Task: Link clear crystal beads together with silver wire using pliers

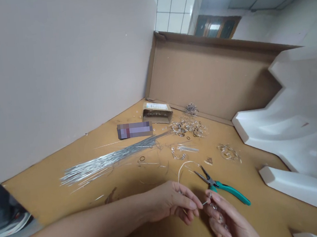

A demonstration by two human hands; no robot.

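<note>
My left hand [176, 202] is closed in a pinch on a thin silvery wire [184, 163]. The wire curves up and over from behind the fingers, and one end points toward my right hand. Several clear beads [220, 217] lie in the curled fingers of my right hand [230, 218], close to the wire end between the two hands. Whether the wire passes through a bead cannot be made out. Just beyond the hands, long-nose pliers [224, 187] with teal handles rest on the table, jaws apart.
A bundle of straight wires [106, 159] lies across the brown table [79, 206]. Behind it are a small cardboard box [158, 113], a blurred-out phone-sized object [135, 130] and a pile of clear beads [189, 126]. White foam pieces [302, 194] stand at right.
</note>
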